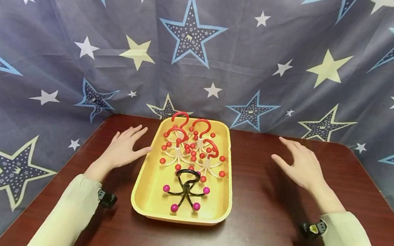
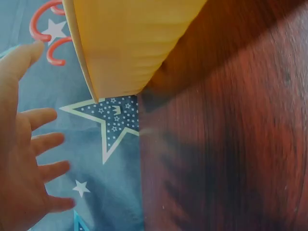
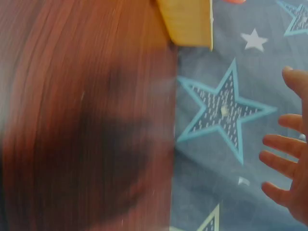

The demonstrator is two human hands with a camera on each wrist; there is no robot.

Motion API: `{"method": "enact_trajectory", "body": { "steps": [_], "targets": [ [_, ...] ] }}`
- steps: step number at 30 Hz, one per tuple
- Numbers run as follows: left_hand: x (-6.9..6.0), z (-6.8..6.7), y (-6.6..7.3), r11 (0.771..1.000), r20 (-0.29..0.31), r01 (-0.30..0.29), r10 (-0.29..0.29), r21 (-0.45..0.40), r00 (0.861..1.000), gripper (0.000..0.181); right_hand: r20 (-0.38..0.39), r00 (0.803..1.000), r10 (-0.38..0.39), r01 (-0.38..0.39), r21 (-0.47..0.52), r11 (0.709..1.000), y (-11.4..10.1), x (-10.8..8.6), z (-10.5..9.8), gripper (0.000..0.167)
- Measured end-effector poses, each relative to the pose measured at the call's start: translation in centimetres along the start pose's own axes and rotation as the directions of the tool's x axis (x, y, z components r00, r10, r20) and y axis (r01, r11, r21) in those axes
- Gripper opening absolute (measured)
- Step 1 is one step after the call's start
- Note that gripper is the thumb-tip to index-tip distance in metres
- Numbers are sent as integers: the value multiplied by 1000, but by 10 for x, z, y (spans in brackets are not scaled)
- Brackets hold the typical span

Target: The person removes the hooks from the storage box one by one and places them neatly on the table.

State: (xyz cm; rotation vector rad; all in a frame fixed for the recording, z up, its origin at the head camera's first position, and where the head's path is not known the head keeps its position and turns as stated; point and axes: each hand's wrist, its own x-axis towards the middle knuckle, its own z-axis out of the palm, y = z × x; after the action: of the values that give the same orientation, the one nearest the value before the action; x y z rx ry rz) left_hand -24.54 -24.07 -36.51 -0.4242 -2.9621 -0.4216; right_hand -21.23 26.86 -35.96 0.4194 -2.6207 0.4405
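Observation:
A yellow tray stands on the table between the two hands. Several claw-shaped hangers with red hooks, pale arms and red ball tips, one of them a red-hooked hanger, crowd its far half. Nearer the front lies a black hanger with magenta ball tips. My left hand hovers beside the tray's left wall, fingers spread and holding nothing; whether the thumb touches the rim I cannot tell. Well to the right of the tray, my right hand is raised above the table with straight fingers, holding nothing.
The dark reddish-brown wooden table carries the tray. Behind it hangs a grey-blue curtain printed with stars, close to the table's back edge. Dark straps with small devices, such as the left wrist camera, sit on both wrists.

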Motion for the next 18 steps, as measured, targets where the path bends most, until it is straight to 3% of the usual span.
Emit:
{"method": "enact_trajectory", "body": {
  "steps": [6,11,14,18],
  "targets": [
    [-2,3,-2,992,24,41,-39,-122,999,72,-13,1000,-6,7,112,994,-27,5,7,45],
    [-5,9,-2,947,47,100,-90,-304,995,68,-62,997,-38,51,223,974,-51,9,14,36],
    [-7,13,-1,895,63,116,-99,-430,993,65,-83,994,-76,97,288,953,-63,11,19,32],
    [-11,19,0,772,137,156,-90,-616,986,64,-75,990,-121,141,387,911,-79,12,23,32]
  ]
}}
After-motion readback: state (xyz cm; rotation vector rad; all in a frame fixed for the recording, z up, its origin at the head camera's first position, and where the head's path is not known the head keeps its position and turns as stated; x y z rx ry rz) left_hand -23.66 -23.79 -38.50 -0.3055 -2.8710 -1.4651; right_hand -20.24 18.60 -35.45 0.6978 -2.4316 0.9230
